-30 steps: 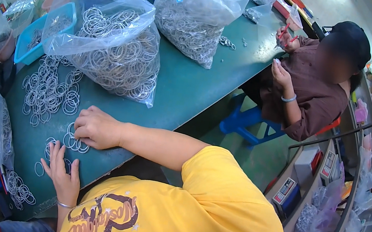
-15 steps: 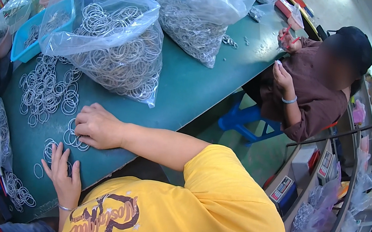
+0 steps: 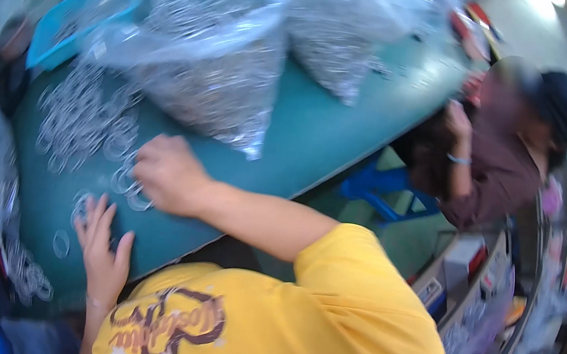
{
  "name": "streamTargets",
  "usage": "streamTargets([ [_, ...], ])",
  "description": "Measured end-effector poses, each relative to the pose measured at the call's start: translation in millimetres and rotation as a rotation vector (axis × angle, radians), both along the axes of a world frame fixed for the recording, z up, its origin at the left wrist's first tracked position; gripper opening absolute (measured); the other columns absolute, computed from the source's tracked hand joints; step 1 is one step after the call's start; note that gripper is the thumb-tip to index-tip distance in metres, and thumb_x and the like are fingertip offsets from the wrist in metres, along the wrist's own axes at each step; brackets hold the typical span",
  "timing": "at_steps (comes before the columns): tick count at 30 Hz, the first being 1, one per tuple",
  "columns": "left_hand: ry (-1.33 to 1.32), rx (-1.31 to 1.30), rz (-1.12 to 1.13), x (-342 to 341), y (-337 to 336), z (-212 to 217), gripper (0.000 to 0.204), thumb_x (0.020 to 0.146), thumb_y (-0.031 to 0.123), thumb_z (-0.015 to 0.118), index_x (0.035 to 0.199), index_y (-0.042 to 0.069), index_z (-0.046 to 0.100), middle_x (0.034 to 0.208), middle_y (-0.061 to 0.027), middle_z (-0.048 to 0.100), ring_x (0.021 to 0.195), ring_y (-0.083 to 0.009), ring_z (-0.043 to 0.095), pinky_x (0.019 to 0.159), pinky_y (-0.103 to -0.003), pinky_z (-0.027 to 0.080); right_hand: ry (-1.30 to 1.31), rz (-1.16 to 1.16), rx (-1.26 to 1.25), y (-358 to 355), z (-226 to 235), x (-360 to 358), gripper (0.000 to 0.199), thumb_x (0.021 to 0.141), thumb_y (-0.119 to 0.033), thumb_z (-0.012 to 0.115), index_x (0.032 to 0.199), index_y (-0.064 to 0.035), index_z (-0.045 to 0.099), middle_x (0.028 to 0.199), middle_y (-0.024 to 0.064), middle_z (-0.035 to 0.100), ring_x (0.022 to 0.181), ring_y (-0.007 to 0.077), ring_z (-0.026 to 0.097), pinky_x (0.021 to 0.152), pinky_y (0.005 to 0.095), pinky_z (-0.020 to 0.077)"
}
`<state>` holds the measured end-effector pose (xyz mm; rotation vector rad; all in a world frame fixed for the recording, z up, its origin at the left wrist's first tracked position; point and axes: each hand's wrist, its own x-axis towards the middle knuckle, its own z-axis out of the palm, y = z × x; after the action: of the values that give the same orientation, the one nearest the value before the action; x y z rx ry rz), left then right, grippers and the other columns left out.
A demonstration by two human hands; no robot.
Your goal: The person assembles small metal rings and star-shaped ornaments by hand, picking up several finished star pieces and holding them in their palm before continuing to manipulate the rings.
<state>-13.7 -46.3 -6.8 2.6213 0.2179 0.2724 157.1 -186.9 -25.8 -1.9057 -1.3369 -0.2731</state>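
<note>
Head view, lower left: right hand (image 3: 168, 174) curling fingers over metal rings (image 3: 125, 182), left hand (image 3: 102, 252) pressing flat w/ fingers spread—better sliding few rings, not lifting.

the surface (image 3: 319, 145) is teal green. the loose rings (image 3: 83, 121) on it are pale silvery, as are those in the clear plastic bag (image 3: 207, 52). the shirt (image 3: 317, 333) is yellow with a brown print, and the tray (image 3: 78, 15) is light blue.
</note>
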Motion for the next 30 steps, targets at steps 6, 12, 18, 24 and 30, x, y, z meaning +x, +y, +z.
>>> streamTargets([
  [6,-0.180,-0.137,-0.105,19,13,6,0.028,0.079,0.000,0.062,0.108,0.001,0.060,0.119,-0.0165,0.058,0.117,-0.0316,0.052,0.102,-0.041,0.035,0.119,0.008,0.144,-10,4,4,0.015,0.067,0.000,0.065,0.082,-0.0053,0.064,0.085,0.0116,0.062,0.082,0.0304,0.058,0.071,0.0400,0.0449],
  [12,-0.412,-0.165,0.046,15,29,8,0.013,0.077,-0.003,0.063,0.089,0.000,0.065,0.085,-0.0114,0.063,0.078,-0.0236,0.061,0.069,-0.029,0.048,0.213,-0.074,0.000,-8,19,9,0.012,0.076,0.000,0.062,0.087,-0.0006,0.064,0.084,0.0128,0.061,0.078,0.0294,0.057,0.070,0.0358,0.0458],
  [18,-0.370,-0.260,0.002,22,22,4,0.012,0.077,-0.003,0.064,0.088,-0.001,0.065,0.085,-0.0097,0.063,0.068,-0.0179,0.060,0.061,-0.025,0.048,0.034,-0.092,-0.191,8,13,5,0.010,0.074,-0.005,0.066,0.082,-0.0029,0.061,0.088,0.0113,0.058,0.082,0.0309,0.054,0.070,0.0385,0.0433],
  [24,-0.460,-0.284,0.037,18,23,4,0.014,0.076,-0.001,0.066,0.090,0.001,0.065,0.086,-0.0099,0.064,0.071,-0.0194,0.060,0.065,-0.027,0.048,0.464,-0.059,-0.097,-1,33,-3,0.007,0.077,-0.001,0.066,0.082,-0.0005,0.062,0.075,0.0116,0.059,0.066,0.0216,0.058,0.059,0.0294,0.0456],
  [30,-0.427,-0.182,-0.031,23,22,2,0.015,0.074,0.000,0.067,0.088,0.002,0.066,0.090,-0.0113,0.065,0.075,-0.0257,0.060,0.072,-0.032,0.047,0.204,-0.008,-0.215,24,34,13,0.011,0.078,-0.006,0.065,0.087,-0.0013,0.062,0.081,0.0125,0.060,0.076,0.0294,0.059,0.066,0.0362,0.0474],
])
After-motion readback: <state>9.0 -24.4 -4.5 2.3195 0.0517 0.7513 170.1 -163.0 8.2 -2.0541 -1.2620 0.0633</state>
